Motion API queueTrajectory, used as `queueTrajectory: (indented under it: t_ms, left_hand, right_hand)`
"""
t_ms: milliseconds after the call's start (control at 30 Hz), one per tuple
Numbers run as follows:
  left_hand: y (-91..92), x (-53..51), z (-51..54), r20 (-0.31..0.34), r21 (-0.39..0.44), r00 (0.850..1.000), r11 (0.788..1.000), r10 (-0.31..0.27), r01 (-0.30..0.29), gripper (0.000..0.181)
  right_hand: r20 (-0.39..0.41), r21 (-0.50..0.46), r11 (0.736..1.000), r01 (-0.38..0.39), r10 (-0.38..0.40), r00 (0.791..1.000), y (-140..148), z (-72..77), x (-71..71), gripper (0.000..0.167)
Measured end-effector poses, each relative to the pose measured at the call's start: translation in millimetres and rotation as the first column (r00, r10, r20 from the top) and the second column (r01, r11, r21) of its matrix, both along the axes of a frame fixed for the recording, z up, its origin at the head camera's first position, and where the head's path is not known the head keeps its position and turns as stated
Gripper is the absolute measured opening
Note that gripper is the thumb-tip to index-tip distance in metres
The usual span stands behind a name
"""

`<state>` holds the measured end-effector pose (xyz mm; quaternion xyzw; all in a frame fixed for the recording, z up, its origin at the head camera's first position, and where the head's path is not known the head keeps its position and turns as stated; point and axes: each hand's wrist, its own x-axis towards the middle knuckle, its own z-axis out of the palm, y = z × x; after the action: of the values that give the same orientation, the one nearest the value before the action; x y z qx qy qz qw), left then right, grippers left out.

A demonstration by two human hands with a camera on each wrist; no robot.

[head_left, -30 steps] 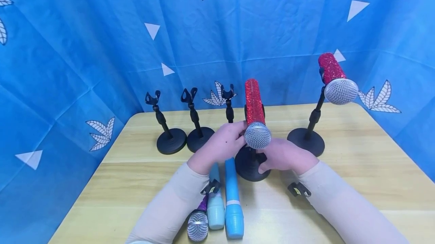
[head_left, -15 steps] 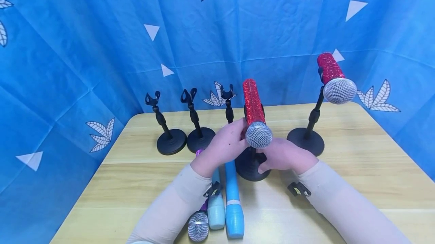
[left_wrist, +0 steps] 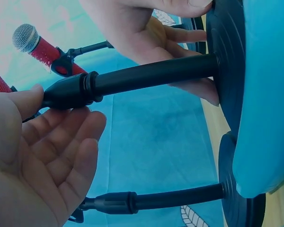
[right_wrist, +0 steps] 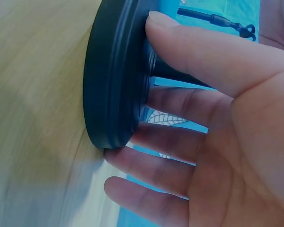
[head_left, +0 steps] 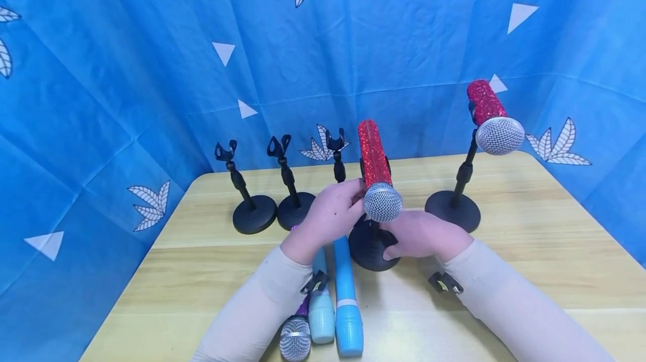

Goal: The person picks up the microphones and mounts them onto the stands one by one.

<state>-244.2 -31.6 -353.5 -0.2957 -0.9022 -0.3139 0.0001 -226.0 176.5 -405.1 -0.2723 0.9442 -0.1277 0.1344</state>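
A red glittery microphone (head_left: 374, 154) with a silver mesh head sits in the clip of a black microphone stand (head_left: 372, 247) at the middle of the table. My left hand (head_left: 333, 210) pinches this stand's upper collar between thumb and fingers, just under the clip, as the left wrist view shows. Low down, my right hand (head_left: 421, 233) holds the round base (right_wrist: 116, 75), its thumb on the top face and its fingers around the far side and rim. The red microphone itself is out of the right wrist view.
Another red microphone (head_left: 487, 101) rests in a stand (head_left: 454, 210) at right. Three stands with bare clips, including the leftmost stand (head_left: 254, 213), line the back left. A blue microphone (head_left: 348, 317), a pale blue one (head_left: 321, 317) and a purple one (head_left: 295, 337) lie by my left forearm.
The head view has shifted slightly. Both hands stay at the same stand, and the red microphone keeps nearly the same tilt and place.
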Motion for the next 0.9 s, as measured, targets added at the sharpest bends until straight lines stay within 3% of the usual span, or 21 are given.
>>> queueTrajectory:
  t_ms: [433, 567, 667, 900]
  left_hand:
    - [-0.6, -0.4, -0.6, -0.065, -0.023, 0.998, 1.000, -0.003, 0.001, 0.022]
    - [-0.2, -0.7, 0.1, -0.081, -0.021, 0.997, 1.000, -0.007, 0.005, 0.021]
    - [0.3, -0.7, 1.0, -0.076, -0.012, 0.997, 1.000, -0.007, 0.006, 0.021]
    - [0.3, -0.1, 0.3, -0.082, -0.001, 0.997, 1.000, -0.003, 0.003, 0.022]
  right_hand:
    - [-0.010, 0.001, 1.000, -0.008, 0.008, 1.000, 4.4, 0.9, 0.5, 0.048]
    - [-0.033, -0.124, 0.992, 0.013, -0.018, 0.999, 9.5, 9.4, 1.8, 0.061]
    - [-0.086, -0.243, 0.970, 0.009, -0.030, 0.996, 12.0, 16.2, 1.4, 0.064]
    - [-0.171, -0.408, 0.913, 0.012, -0.089, 0.981, 10.9, 26.2, -2.0, 0.038]
